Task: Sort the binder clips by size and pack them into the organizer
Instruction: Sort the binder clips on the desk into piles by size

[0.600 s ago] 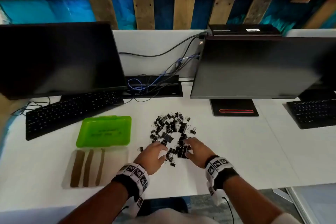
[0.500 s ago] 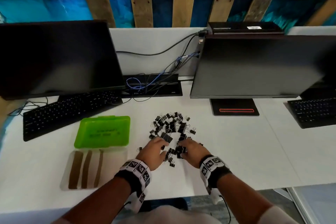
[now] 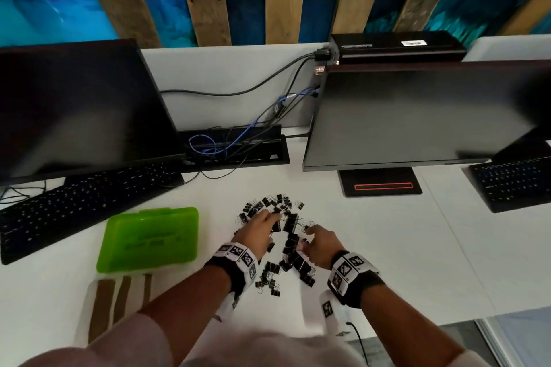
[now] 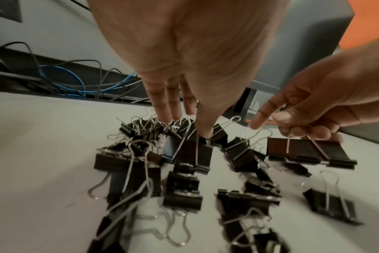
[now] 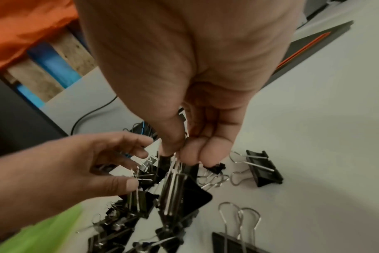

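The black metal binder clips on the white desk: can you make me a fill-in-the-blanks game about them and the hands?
1. The right hand pinches the wire handles of one large black metal binder clip, lifting it off the white ____.
2. The green plastic box lid lies to the ____ of the pile of black binder clips.
3. The left hand reaches into the pile with its fingers ____.

Missing words: desk; left; straight

Left keyboard (image 3: 74,205) cut off, blurred
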The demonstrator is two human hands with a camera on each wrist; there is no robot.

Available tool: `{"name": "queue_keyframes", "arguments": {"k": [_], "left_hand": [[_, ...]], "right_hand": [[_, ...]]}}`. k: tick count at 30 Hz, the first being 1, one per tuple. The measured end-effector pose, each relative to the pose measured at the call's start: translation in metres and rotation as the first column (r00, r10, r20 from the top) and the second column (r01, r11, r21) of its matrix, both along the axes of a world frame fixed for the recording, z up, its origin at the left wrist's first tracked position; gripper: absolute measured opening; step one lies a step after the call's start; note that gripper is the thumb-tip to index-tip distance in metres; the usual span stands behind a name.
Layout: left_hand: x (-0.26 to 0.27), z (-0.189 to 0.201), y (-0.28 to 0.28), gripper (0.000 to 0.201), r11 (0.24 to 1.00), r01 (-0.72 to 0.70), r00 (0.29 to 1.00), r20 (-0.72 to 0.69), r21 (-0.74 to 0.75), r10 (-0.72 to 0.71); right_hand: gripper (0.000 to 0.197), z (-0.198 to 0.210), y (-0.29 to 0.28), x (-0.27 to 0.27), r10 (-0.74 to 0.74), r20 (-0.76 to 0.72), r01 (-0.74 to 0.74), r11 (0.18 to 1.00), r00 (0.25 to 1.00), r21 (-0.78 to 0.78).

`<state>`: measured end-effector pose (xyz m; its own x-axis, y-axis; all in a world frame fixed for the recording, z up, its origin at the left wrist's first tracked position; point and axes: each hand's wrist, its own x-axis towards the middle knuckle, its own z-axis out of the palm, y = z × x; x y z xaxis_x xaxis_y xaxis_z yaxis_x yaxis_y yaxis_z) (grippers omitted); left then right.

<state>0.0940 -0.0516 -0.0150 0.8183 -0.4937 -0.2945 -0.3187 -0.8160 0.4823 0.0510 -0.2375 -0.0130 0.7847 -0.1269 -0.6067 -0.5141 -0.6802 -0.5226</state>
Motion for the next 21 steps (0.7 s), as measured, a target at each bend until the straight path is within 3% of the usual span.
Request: {"name": "queue_keyframes", "arguments": {"k": [3,8,9,12,16,18,21], "left_hand": [[0.010,-0.007,-0.005,0.083,1.000,0.025,0.999,-0.044,0.009,-0.024],[0.023,-0.011,-0.006,0.096,0.990,0.134,0.986,-0.089,-0.045,-0.138],[0.024,-0.012,-0.006,0.093,0.988,0.148,0.983,-0.105,-0.054,-0.153],[0.026,-0.016,-0.008,0.079,0.987,0.124,0.984,-0.119,-0.105,-0.136],[0.031,-0.012,-0.012,0.043,0.986,0.096,0.987,-0.113,-0.133,-0.111],[0.035,-0.013,-0.012,0.026,0.985,0.057,0.988,-0.130,-0.162,-0.078],[0.037,-0.014,-0.010,0.017,0.982,-0.009,0.986,-0.164,-0.191,-0.023]], "right_hand": [[0.033,-0.004,0.007,0.010,0.052,-0.012,-0.053,0.997,0.999,-0.062],[0.007,-0.005,0.014,0.019,0.036,0.046,-0.034,0.999,0.998,-0.037],[0.001,-0.004,0.013,0.020,0.021,0.064,-0.019,0.999,0.998,-0.027],[0.010,-0.004,0.010,0.021,-0.101,0.111,0.100,0.995,0.989,0.018],[0.042,-0.001,0.004,0.027,-0.273,0.047,0.265,0.955,0.961,0.133],[0.051,0.003,0.002,0.034,-0.290,-0.017,0.288,0.940,0.957,0.182],[0.048,0.008,0.002,0.043,-0.257,-0.034,0.259,0.945,0.966,0.199]]}}
